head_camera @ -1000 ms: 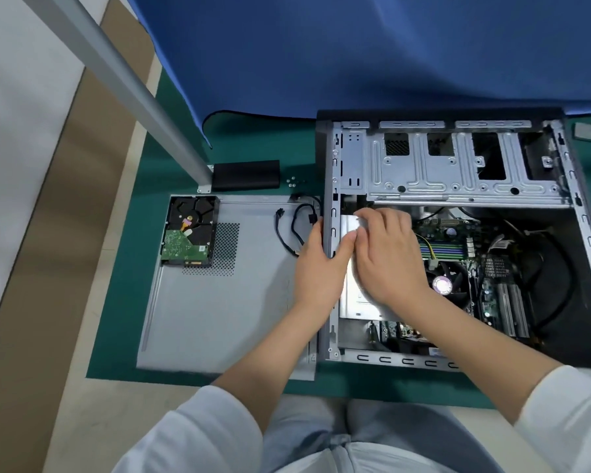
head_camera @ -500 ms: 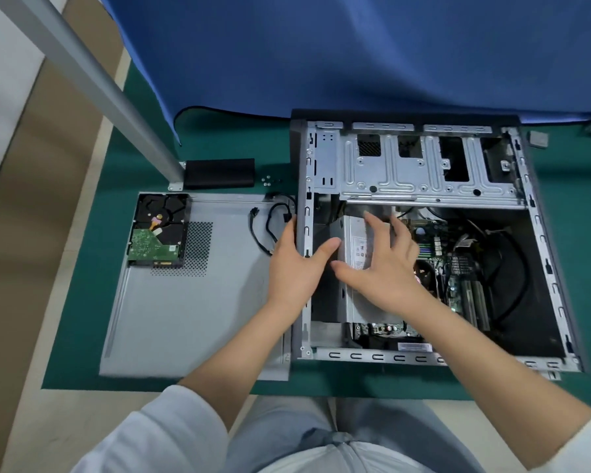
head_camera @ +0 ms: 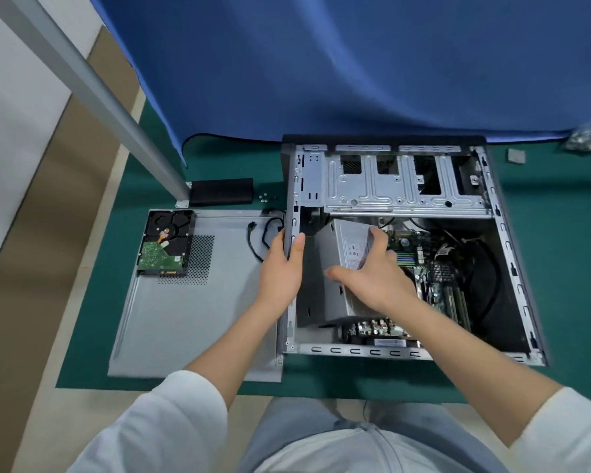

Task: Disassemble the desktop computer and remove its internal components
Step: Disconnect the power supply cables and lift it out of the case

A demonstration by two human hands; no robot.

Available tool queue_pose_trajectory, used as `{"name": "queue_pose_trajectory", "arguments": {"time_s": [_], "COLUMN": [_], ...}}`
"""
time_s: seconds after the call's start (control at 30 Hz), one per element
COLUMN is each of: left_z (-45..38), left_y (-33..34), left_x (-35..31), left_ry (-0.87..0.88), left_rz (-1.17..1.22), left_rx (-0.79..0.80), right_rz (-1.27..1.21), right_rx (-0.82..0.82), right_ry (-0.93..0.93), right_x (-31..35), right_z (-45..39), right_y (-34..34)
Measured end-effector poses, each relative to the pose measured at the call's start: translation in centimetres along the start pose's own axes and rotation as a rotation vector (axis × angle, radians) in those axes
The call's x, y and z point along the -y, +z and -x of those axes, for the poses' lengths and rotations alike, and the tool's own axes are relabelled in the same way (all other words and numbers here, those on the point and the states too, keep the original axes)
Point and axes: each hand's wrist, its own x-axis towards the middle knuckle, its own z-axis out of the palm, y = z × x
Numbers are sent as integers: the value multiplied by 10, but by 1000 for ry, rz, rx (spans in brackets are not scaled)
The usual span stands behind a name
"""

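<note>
The open desktop case [head_camera: 505, 254] lies on its side on a green mat. Inside its left part a grey power supply [head_camera: 335, 268] is tilted up off the case floor. My right hand [head_camera: 372, 271] grips the power supply from above, thumb on its near face and fingers over the labelled top. My left hand [head_camera: 282, 268] grips the case's left wall, thumb inside and fingers outside. The motherboard [head_camera: 430, 268] with black cables shows to the right of the power supply. A bare drive cage [head_camera: 400, 186] fills the far part of the case.
The removed side panel [head_camera: 185, 315] lies left of the case, carrying a hard drive [head_camera: 166, 242] and a black cable [head_camera: 260, 233]. A black box [head_camera: 221, 191], small screws [head_camera: 266, 197] and a metal post [head_camera: 93, 93] stand behind it. A blue cloth [head_camera: 355, 63] hangs at the back.
The power supply has tipped up and swung away from the case's left wall. My right hand moved onto its top; my left hand shifted from it to the case wall.
</note>
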Motion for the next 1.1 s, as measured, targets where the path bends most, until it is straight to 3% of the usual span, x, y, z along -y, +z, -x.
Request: {"name": "queue_pose_trajectory", "arguments": {"time_s": [0.27, 0.43, 0.57, 0.73, 0.87, 0.97, 1.03, 1.1], "left_z": [15, 20, 23, 29, 42, 52, 53, 50], "left_y": [-3, 1, 5, 8, 14, 21, 31, 42], "left_x": [-16, -17, -16, -21, -26, -31, -33, -35], "left_ry": [67, 75, 68, 83, 275, 445, 343, 64], "left_rz": [-2, -145, -179, -276, -436, -400, -278, -73], "left_rx": [-45, -1, -20, -60, -147, -150, -101, -46], "right_rz": [-146, 126, 439, 783, 919, 981, 911, 834], "right_rx": [228, 288, 391, 324, 293, 252, 228, 216], "right_ry": [-104, -210, -425, -691, -784, -837, -807, -776], "right_x": [12, 28, 38, 23, 2, -24, -41, -53], "right_z": [-14, -22, -11, -4, -9, -14, -16, -18], "right_y": [-80, -112, -129, -140, -148, -149, -155, -160]}}
